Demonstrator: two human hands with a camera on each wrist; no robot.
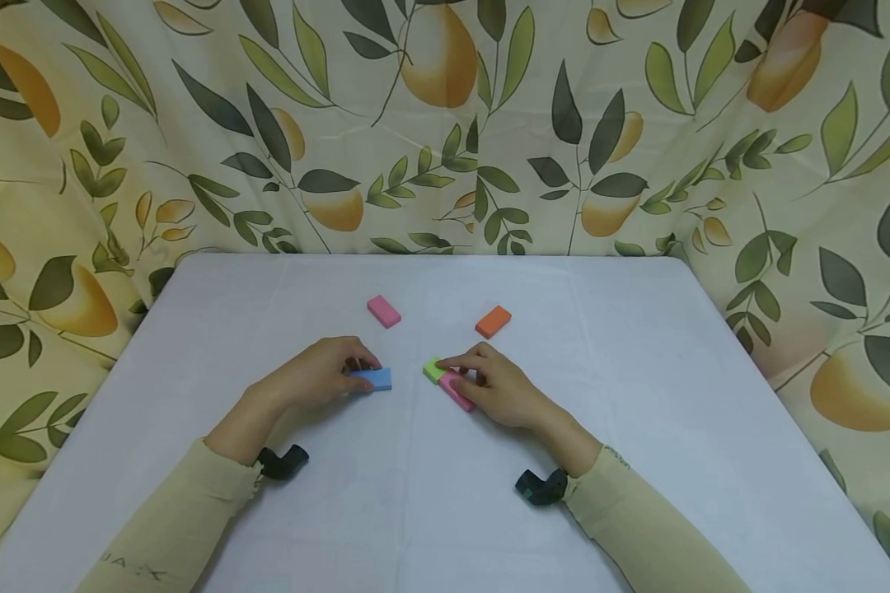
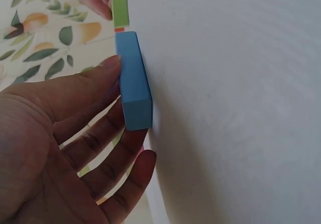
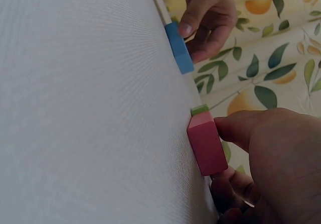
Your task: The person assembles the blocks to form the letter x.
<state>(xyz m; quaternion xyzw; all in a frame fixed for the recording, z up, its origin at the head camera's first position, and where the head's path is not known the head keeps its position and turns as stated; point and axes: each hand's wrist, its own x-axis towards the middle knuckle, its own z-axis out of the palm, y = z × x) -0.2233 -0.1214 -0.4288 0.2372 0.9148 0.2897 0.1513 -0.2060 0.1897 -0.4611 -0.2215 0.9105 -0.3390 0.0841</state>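
**Blue block (image 1: 377,380) in my left hand (image 1: 326,372), near pink block (image 1: 456,394) in my right hand (image 1: 503,392)**

White cloth covers the table (image 1: 408,494) in front of me, and both my hands are working low over it. My left hand pinches the blue block, thumb along the side nearer to me and fingers round the far side; the end of the block pokes out past my fingertips, pointing towards my right. In the left wrist view my little finger curls free, just beside the block. I cannot tell whether the block's underside touches the cloth.

My right hand pinches the near pink block between thumb and fingers, with my forefinger reaching forward to the green block (image 1: 431,371). Those two blocks lie end to end and touching, in one slanting line, the green one at the farther left end. The blue block is apart from this pair, on its left, with bare cloth between.

Two more blocks rest on the cloth farther from me: the far pink block (image 1: 384,312) beyond the blue one, and the orange block (image 1: 493,322) just beyond my right hand. They lie well apart, and neither hand touches them.

My sleeves (image 1: 648,527) are pale khaki, the left one marked with dark lettering. A small black device (image 1: 285,463) sits at each cuff. Behind the table hangs a cream curtain (image 1: 430,222) printed with leaves and yellow-orange fruit.
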